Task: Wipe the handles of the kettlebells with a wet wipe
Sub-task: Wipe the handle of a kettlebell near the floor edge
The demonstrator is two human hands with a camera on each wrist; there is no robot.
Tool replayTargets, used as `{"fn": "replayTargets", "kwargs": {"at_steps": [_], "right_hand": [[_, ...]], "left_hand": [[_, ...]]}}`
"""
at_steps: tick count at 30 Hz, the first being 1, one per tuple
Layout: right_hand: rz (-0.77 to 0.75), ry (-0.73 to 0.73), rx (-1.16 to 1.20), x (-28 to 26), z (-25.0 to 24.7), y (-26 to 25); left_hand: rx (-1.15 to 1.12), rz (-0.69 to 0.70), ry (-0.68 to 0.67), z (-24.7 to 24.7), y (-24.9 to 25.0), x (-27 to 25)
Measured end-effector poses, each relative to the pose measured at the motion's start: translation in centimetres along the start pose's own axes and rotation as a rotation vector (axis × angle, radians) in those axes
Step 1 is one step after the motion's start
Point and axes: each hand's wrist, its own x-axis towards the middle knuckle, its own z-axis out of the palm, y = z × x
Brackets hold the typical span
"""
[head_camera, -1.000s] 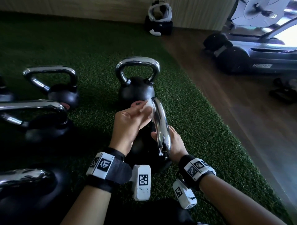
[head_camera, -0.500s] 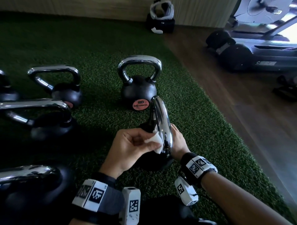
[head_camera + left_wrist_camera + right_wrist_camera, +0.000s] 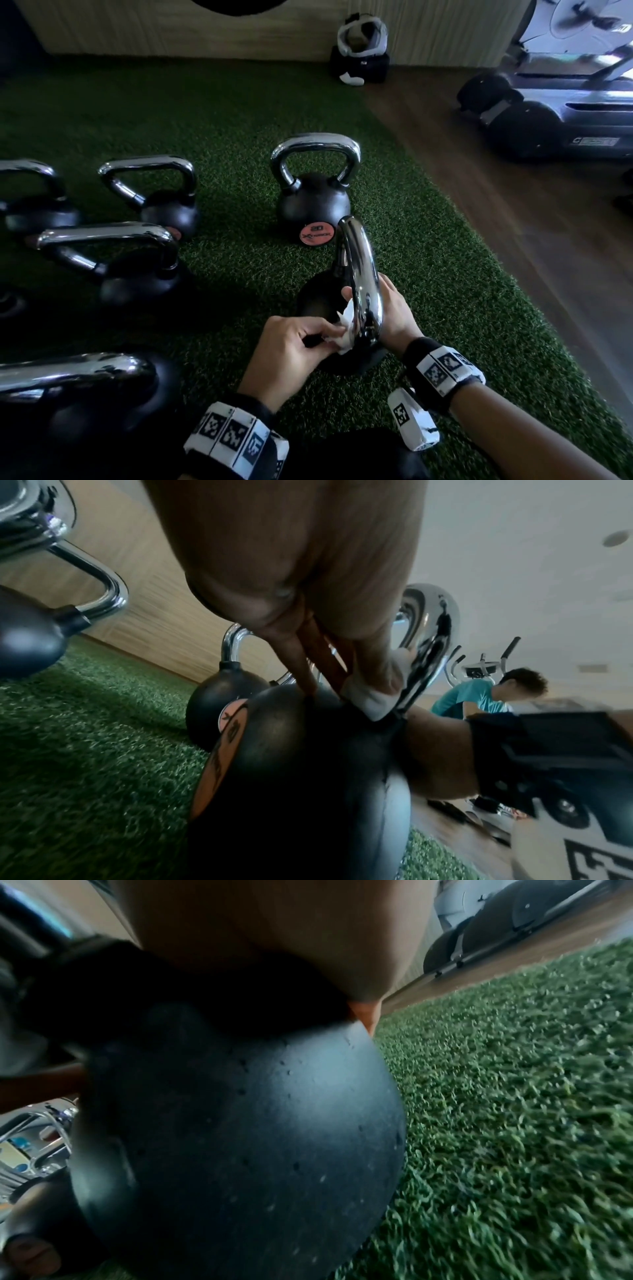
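The left hand [image 3: 291, 346] pinches a white wet wipe [image 3: 344, 334] between the thumb and the fingertips and presses it on the near, lower end of a chrome handle [image 3: 359, 274]. This handle belongs to the nearest kettlebell [image 3: 308, 764], which stands on the green turf [image 3: 445, 274] directly under the grip. The right hand [image 3: 394, 315] is on the other side of the handle, just opposite the wipe. Its fingers curl around the bar, and one fingertip shows just above the wipe, so I judge it steadies the kettlebell.

The handle's long axis runs away from the person. From the pinch it rises and curves to its far end, which points to the kettlebell with the orange label [image 3: 313, 202], just beyond.

About progress: the wipe is now at the lowest part of this handle, near the black body, so this one seems in the middle of the work. No handle shows a visible sign of being wiped or not. Four other kettlebells [image 3: 137, 274] stand to the left of the grip, well apart from it, and nothing touches them.
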Motion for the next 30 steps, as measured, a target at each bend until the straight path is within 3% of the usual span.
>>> {"fn": "replayTargets", "kwargs": {"at_steps": [3, 5, 9, 12, 16, 21, 25, 27, 30], "right_hand": [[0.051, -0.128, -0.03, 0.3, -1.9, -1.6], [0.075, -0.211, -0.092, 0.5, -4.5, -3.4], [-0.064, 0.07, 0.007, 0.2, -8.9, -8.0], [-0.219, 0.054, 0.166, -0.6, -10.6, -11.9], [-0.307, 0.007, 0.175, -1.1, -10.8, -14.3], [-0.255, 0.067, 0.364, -1.1, -10.2, -14.2], [-0.166, 0.122, 0.429, -0.8, -10.1, -13.6], [-0.161, 0.169, 0.372, -0.4, -10.4, -12.7], [-0.097, 0.199, 0.313, 0.2, -11.0, -10.7]], "left_hand": [[0.029, -0.014, -0.054, -0.8, 0.1, 0.7], [-0.034, -0.068, -0.007, -1.6, 0.5, 1.6], [-0.332, -0.176, 0.222, -3.5, 2.3, 4.4], [-0.581, -0.221, 0.298, -3.9, 4.3, 6.2], [-0.661, -0.198, 0.192, -3.2, 6.7, 7.2], [-0.549, -0.099, 0.153, -2.7, 7.3, 7.0], [-0.552, -0.17, 0.012, -3.1, 6.8, 6.5], [-0.424, -0.219, -0.09, -3.4, 5.3, 6.3], [0.048, -0.262, -0.343, -3.1, 1.1, 5.4]]}}
